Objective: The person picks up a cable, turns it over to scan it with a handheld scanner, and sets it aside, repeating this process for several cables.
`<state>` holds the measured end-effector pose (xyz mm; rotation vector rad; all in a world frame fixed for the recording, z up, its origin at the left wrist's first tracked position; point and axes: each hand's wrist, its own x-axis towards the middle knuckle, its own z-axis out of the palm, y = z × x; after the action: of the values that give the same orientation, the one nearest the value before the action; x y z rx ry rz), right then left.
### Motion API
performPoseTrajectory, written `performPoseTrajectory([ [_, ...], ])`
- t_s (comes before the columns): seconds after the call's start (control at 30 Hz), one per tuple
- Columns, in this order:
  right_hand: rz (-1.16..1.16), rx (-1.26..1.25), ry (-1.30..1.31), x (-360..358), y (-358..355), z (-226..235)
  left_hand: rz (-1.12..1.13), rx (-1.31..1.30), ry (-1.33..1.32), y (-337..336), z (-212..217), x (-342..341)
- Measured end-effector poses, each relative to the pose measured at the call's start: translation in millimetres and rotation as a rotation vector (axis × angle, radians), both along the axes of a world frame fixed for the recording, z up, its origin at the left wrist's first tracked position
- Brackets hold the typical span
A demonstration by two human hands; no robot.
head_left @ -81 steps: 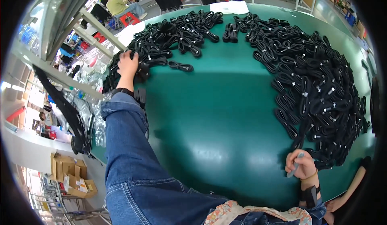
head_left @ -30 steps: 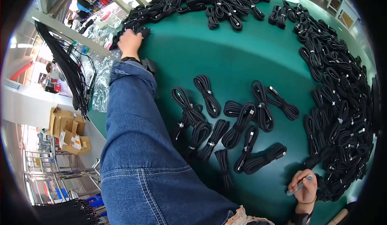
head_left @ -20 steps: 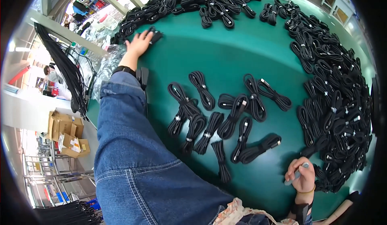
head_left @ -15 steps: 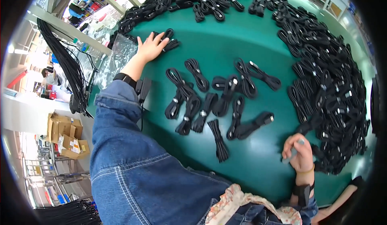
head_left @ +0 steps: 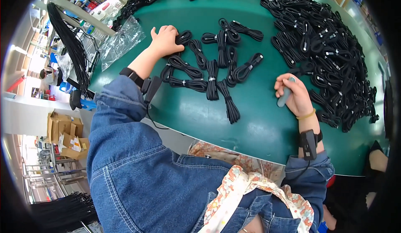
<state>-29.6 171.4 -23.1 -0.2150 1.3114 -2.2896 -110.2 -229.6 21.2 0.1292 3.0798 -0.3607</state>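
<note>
A round green-topped work table carries a big heap of coiled black cable bundles along its far and right side, with a small cluster of tied black cable bundles lying apart near the middle. The left hand rests with fingers curled together on the cluster's left edge. The right hand is closed around a small grey pen-like tool, just beside the heap.
</note>
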Motion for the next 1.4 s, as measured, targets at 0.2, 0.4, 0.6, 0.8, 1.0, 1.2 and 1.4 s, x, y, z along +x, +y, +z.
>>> performPoseTrajectory([
  [0.2,0.014,0.024,0.013,3.5,-0.5,1.8,-0.031,0.082,0.096,-3.4,-4.9,1.7],
  [0.4,0.006,0.134,0.049,5.1,1.0,4.3,-0.175,0.397,0.552,2.3,22.9,9.6],
  [0.6,-0.028,0.242,0.15,21.9,-2.1,27.7,0.057,1.789,0.129,134.0,50.7,74.8],
  [0.8,-0.039,0.341,0.442,50.0,-28.0,41.9,0.138,2.234,-0.056,227.8,-0.1,113.0],
  [1.0,-0.338,0.521,0.567,37.0,-19.4,31.6,0.191,2.362,-0.072,257.2,-14.9,101.4],
  [1.2,-0.573,0.66,0.743,33.6,-15.9,32.8,-0.156,2.554,-0.353,262.0,-4.6,113.5],
  [1.4,-0.555,0.81,1.136,43.4,-21.1,44.1,-0.055,2.6,-0.366,257.3,2.6,117.7],
])
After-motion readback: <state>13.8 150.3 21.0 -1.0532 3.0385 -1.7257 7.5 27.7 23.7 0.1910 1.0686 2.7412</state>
